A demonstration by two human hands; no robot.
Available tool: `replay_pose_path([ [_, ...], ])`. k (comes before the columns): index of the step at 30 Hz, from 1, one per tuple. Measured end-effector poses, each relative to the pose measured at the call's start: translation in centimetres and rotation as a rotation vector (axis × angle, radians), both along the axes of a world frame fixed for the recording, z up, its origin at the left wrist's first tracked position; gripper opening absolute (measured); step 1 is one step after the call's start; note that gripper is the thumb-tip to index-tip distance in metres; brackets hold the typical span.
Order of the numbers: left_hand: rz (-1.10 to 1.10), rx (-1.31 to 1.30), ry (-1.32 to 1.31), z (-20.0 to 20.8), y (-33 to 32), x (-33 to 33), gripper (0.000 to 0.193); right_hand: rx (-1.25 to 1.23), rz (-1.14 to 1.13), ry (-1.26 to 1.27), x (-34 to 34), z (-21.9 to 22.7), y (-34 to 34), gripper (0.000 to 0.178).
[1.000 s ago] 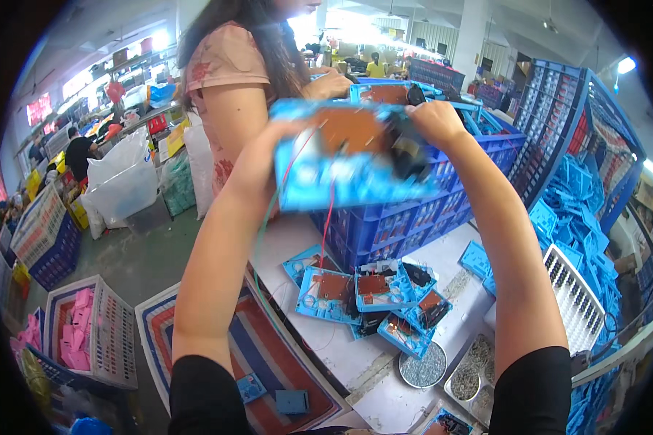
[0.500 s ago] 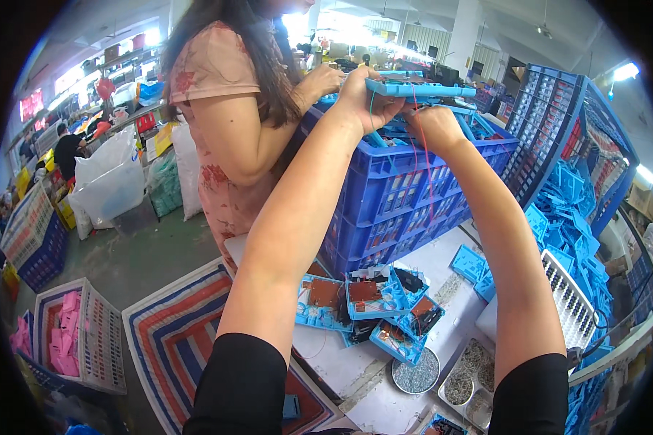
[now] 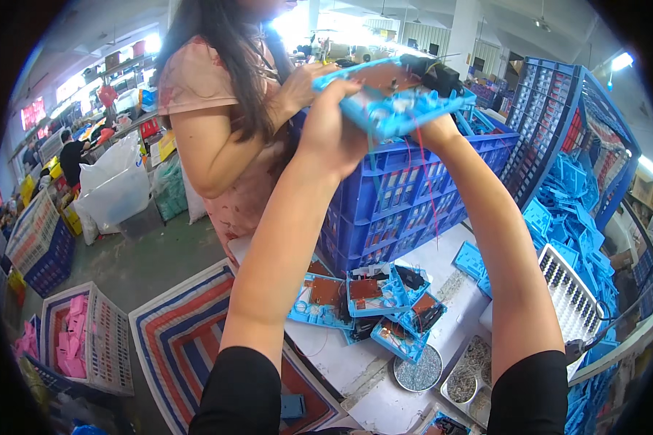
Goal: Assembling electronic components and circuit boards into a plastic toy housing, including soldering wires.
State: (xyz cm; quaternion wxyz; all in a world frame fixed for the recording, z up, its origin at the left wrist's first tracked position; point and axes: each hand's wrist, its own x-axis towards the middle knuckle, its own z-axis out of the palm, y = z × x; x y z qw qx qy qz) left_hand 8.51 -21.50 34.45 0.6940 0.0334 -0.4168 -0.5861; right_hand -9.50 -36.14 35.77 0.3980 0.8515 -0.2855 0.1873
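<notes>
Here's the left hand (image 3: 332,129), wrapped around the left end of a light-blue, shallow rectangular plastic housing (image 3: 393,88), thumb up over the rim. The right hand (image 3: 435,132) sits under the near edge, towards the right end, its fingers mostly hidden by the plastic, so how firmly it grips I cannot tell. And the housing itself? Held up in the air at the near rim of a tall, deep-blue lattice-sided plastic crate (image 3: 395,214), tilted so that its open face shows: a flat brown circuit board (image 3: 381,76) and bulky black parts towards the right. Thin red wires (image 3: 429,177) dangle from it down the front of the crate (a little motion blur on the near corner, mind you).

Below, on the white worktop (image 3: 384,406), a loose pile of similar light-blue housings with brown boards (image 3: 366,290) lies just before the crate. Right beside the pile comes a round dish of small silvery metal pieces (image 3: 418,368), then a white compartmented tray of small metal parts (image 3: 461,384). Off to the left, close by the crate, stands a co-worker in a pink flower-patterned top (image 3: 196,76), one forearm raised towards the crate.
</notes>
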Motion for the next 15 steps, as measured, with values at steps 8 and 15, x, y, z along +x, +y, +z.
replay_pose_path([
  [8, 0.166, 0.261, -0.080, -13.9, 18.5, 0.2, 0.066, 0.093, -0.185, 0.023, -0.8, 0.7, 0.8, 0.016],
  [15, 0.041, 0.403, 0.038, -20.4, 22.4, 1.0, 0.065, 0.114, -0.172, 0.033, 0.0, 0.9, 0.8, 0.014],
])
